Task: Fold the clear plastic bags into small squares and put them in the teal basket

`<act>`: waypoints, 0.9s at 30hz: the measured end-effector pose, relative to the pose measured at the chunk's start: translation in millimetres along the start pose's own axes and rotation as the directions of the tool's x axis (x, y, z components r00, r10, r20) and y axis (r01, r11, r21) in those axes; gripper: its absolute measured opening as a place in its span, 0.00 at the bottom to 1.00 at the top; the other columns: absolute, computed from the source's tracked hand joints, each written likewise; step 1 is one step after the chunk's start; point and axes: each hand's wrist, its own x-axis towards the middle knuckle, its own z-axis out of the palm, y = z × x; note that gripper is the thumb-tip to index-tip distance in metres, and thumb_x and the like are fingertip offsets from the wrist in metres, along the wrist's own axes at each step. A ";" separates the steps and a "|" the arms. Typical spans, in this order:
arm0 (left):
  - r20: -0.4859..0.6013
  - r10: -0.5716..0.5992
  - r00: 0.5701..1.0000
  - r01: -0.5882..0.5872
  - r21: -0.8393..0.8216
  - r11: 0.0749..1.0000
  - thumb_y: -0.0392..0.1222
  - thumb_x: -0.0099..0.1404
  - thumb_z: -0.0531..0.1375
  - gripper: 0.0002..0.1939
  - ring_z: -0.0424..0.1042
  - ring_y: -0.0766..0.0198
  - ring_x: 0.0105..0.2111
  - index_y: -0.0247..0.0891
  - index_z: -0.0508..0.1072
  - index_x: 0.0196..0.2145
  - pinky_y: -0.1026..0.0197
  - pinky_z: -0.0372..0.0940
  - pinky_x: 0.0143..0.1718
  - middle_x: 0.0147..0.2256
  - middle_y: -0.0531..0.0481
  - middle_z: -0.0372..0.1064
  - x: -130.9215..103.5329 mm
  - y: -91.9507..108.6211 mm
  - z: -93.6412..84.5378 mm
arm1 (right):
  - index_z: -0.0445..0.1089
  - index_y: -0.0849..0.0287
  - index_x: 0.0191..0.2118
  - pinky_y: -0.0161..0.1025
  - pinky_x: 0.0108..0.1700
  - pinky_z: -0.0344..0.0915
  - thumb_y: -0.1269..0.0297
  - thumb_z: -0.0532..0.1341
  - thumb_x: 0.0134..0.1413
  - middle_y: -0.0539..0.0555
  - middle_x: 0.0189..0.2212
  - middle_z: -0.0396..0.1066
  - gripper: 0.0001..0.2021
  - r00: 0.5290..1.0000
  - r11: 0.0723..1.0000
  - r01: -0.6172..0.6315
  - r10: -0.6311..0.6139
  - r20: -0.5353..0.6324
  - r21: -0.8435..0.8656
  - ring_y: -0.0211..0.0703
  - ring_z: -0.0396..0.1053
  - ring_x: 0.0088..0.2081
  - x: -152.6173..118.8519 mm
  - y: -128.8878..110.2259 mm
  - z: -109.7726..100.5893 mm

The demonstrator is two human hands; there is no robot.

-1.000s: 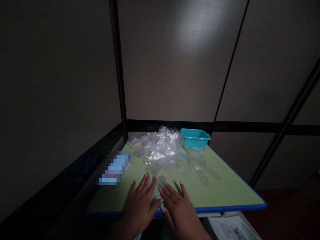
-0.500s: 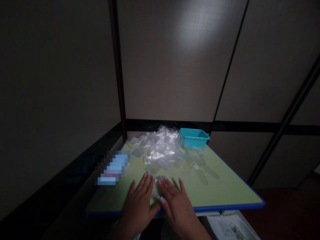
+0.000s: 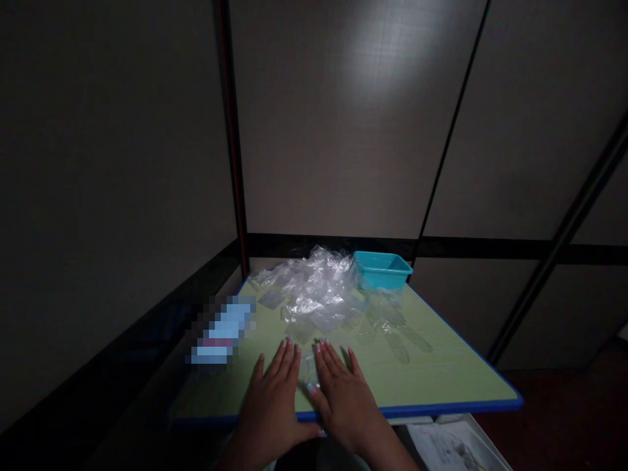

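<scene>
My left hand [image 3: 272, 392] lies flat near the table's front edge, fingers stretched out and holding nothing. Beside it, my right hand [image 3: 343, 396] is also flat with its fingers extended. A crinkled piece of clear plastic [image 3: 308, 371] shows in the gap between them; how far it runs under the palms is hidden. Beyond my fingertips spreads a crumpled heap of clear plastic disposable gloves [image 3: 321, 288]. One clear disposable glove [image 3: 392, 327] is laid out to the right of the heap, its fingers pointing toward me.
A turquoise plastic basket [image 3: 383, 269] stands at the table's back right corner. The pale green table [image 3: 441, 379] has a blue edge. A blurred-out light blue item [image 3: 223, 330] is at the left. Below the front right edge is a white tray [image 3: 483, 438] holding papers.
My hands have moved slightly apart, uncovering more of the clear plastic between them. My left thumb has dropped toward the table's edge. The heap and basket have not moved.
</scene>
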 end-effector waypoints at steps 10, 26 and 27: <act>-0.003 -0.003 1.000 0.003 0.006 1.000 0.69 0.44 0.62 0.60 0.31 0.47 0.65 0.33 0.46 0.65 0.39 0.32 0.62 0.65 0.41 0.28 -1.7 1.0 -3.9 | 0.41 0.67 0.66 0.57 0.64 0.29 0.45 0.37 0.64 0.61 0.65 0.40 0.34 0.999 0.999 -0.041 0.040 -0.009 -0.030 0.48 0.34 0.66 2.1 -1.1 4.3; -0.044 0.007 0.999 -0.005 0.033 0.999 0.67 0.41 0.64 0.62 0.29 0.47 0.65 0.35 0.45 0.65 0.37 0.29 0.61 0.65 0.41 0.28 -2.1 -0.6 0.1 | 0.42 0.65 0.66 0.60 0.63 0.27 0.42 0.37 0.62 0.61 0.65 0.38 0.36 0.998 0.997 -0.064 0.063 -0.022 -0.054 0.50 0.35 0.66 1.9 -5.0 5.3; -0.049 0.005 0.999 -0.003 0.044 0.999 0.66 0.40 0.65 0.62 0.29 0.46 0.65 0.35 0.45 0.66 0.37 0.27 0.61 0.65 0.42 0.28 -3.2 0.8 0.3 | 0.42 0.65 0.66 0.60 0.63 0.27 0.42 0.37 0.62 0.61 0.66 0.38 0.36 0.998 0.997 -0.062 0.061 -0.022 -0.054 0.50 0.34 0.66 1.6 -4.8 5.2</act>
